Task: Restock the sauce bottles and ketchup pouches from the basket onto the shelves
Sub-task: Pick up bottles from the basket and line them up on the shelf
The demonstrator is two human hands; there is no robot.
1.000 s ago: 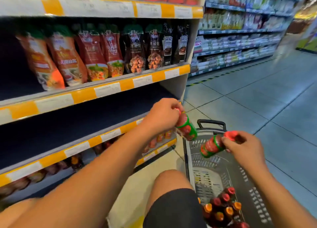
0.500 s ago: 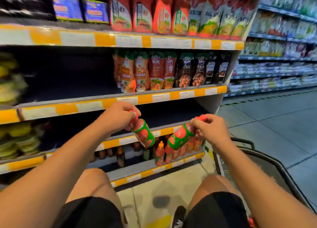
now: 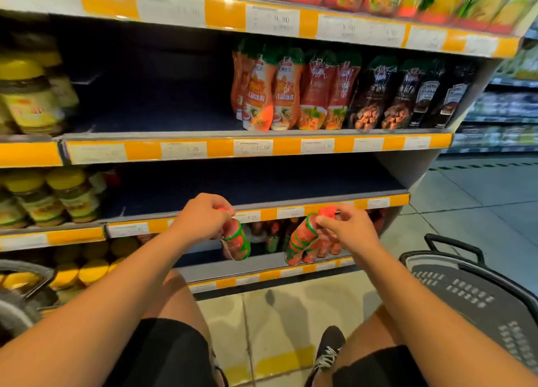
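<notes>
My left hand grips a red sauce bottle with a green label by its cap end, the bottle hanging down. My right hand pinches a second red sauce bottle near its red cap, tilted down to the left. Both bottles hang in front of the low shelf edge, just above the bottom shelf where several small sauce bottles stand. Ketchup pouches stand on a higher shelf. The dark basket sits on the floor at my right.
The dark shelf behind my hands holds nothing in its middle. Yellow-lidded jars fill the left bay. Dark sauce pouches stand right of the ketchup pouches. My knees and a black shoe are below, on a tiled floor.
The view has swung left from the basket to the shelves. Both hands carried their bottles over to the front of the low shelf, and the basket now lies at the right edge.
</notes>
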